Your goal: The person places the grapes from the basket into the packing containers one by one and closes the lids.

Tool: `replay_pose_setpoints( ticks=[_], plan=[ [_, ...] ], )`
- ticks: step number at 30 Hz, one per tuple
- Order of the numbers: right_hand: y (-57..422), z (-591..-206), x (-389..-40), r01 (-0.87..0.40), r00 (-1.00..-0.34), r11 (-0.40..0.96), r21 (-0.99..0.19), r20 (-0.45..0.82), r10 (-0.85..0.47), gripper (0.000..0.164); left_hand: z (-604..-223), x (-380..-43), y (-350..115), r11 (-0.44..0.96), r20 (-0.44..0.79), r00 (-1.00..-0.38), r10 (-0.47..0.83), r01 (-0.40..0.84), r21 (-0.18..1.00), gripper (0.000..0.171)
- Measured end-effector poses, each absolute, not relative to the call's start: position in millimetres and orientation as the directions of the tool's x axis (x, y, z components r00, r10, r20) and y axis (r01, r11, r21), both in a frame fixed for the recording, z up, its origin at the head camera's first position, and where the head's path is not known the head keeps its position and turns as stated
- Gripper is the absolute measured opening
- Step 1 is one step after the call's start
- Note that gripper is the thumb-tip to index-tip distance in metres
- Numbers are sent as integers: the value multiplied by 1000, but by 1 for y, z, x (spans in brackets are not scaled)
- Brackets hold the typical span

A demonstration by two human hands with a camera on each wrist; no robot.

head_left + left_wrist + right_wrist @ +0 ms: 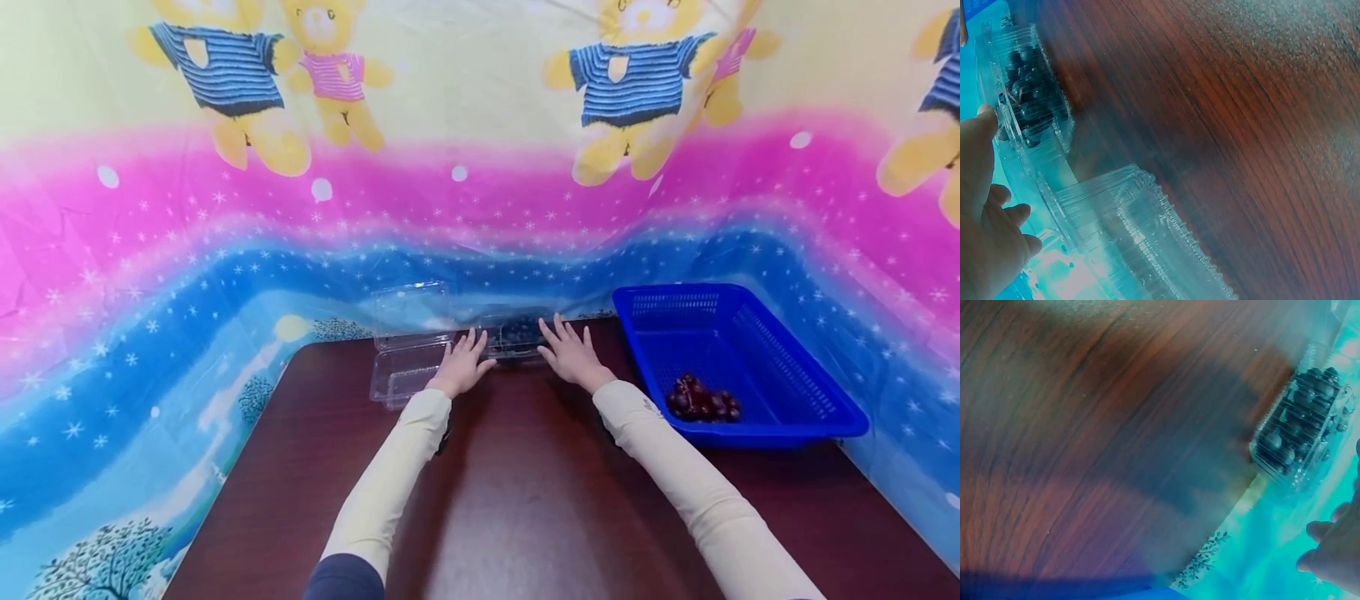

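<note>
A lidded clear plastic box (512, 343) of dark grapes (1297, 419) stands at the table's back edge, between the two hands. My left hand (462, 364), fingers spread, is at the box's left end; in the left wrist view its thumb (986, 115) overlaps the clear plastic. On the other side my right hand (573, 358) has its fingers stretched out, fingertips right at the box's right end. Left of the left hand sits a second clear box (401, 375) with its lid (412, 312) raised and nothing inside.
To the right stands a blue plastic basket (750, 300) with slotted sides. A bunch of red grapes (701, 400) lies in its near left corner. Behind the dark wooden table (517, 492) hangs a printed bear cloth (465, 208), which meets the back edge.
</note>
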State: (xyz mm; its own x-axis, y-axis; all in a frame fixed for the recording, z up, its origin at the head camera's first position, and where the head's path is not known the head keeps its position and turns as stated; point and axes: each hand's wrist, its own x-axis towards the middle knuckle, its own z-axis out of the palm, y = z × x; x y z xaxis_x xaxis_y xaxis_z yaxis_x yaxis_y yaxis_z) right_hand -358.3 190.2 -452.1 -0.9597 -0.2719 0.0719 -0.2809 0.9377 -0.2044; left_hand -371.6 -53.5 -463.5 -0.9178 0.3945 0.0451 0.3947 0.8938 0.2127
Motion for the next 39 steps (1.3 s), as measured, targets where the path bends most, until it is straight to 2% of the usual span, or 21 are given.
replay_pose_setpoints(
  ticks=[7,21,39],
  plan=[
    [194,-441,-357,-274,-962,939,-210,54,-268,60,-459,-371,-55,896,49,-916,398,400,194,64],
    [196,-420,-352,-271,-961,933,-238,8,-277,60,-452,-369,-69,889,75,-917,391,397,227,63],
    [203,-404,-340,-295,-954,924,-242,14,-300,59,-441,-361,-82,891,55,-927,372,373,258,65]
  ],
)
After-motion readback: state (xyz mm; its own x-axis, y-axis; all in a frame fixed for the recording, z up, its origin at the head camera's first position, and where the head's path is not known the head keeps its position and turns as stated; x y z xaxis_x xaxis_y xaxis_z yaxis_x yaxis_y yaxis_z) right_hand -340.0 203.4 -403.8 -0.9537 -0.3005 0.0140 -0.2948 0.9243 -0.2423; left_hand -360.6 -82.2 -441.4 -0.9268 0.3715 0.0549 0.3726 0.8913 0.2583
